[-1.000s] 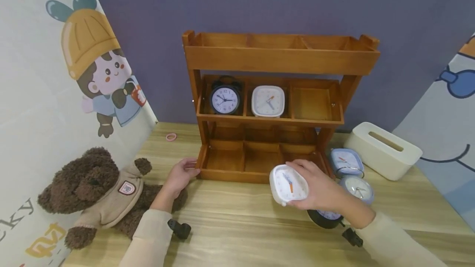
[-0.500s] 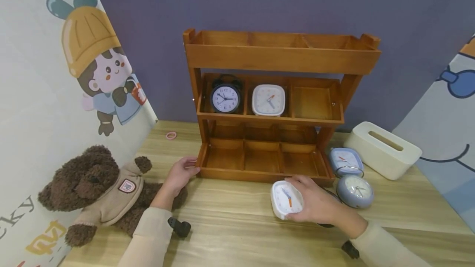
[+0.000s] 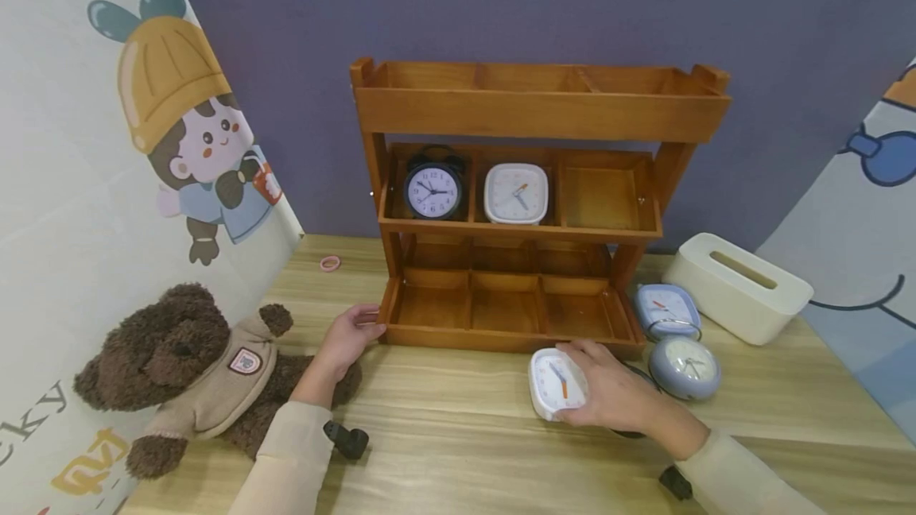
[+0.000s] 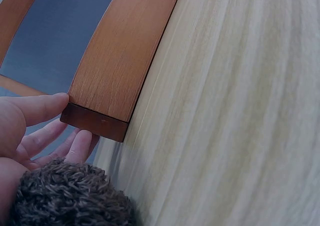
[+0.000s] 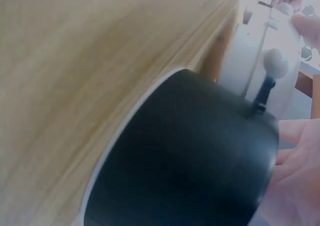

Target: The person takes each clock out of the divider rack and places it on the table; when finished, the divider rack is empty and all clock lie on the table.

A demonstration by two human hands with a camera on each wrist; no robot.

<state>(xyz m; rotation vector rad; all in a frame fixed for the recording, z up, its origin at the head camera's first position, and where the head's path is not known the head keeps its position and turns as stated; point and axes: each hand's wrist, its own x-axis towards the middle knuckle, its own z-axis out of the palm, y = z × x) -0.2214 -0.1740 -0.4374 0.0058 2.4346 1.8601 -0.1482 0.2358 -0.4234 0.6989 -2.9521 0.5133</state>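
My right hand (image 3: 608, 389) holds a small white square alarm clock (image 3: 560, 384) low over the table, in front of the wooden shelf (image 3: 501, 338). Its face, with an orange hand, points up towards me. In the right wrist view the clock's white side (image 5: 245, 61) shows round knobs. A black round clock (image 5: 190, 151) fills the foreground there; in the head view my right hand mostly hides it. With thumb and fingertips, my left hand (image 3: 348, 340) touches the shelf's lower left corner (image 4: 95, 121). A black alarm clock (image 3: 433, 191) and another white clock (image 3: 516, 194) stand on the middle tier.
Right of the shelf are a blue square clock (image 3: 668, 308), a grey-blue round clock (image 3: 685, 368) and a cream tissue box (image 3: 740, 288). A brown teddy bear (image 3: 215, 372) lies by my left arm. A pink ring (image 3: 330, 263) lies behind it.
My right hand has lowered the white clock towards the table, then shifted it slightly right. My left hand stays at the shelf corner.
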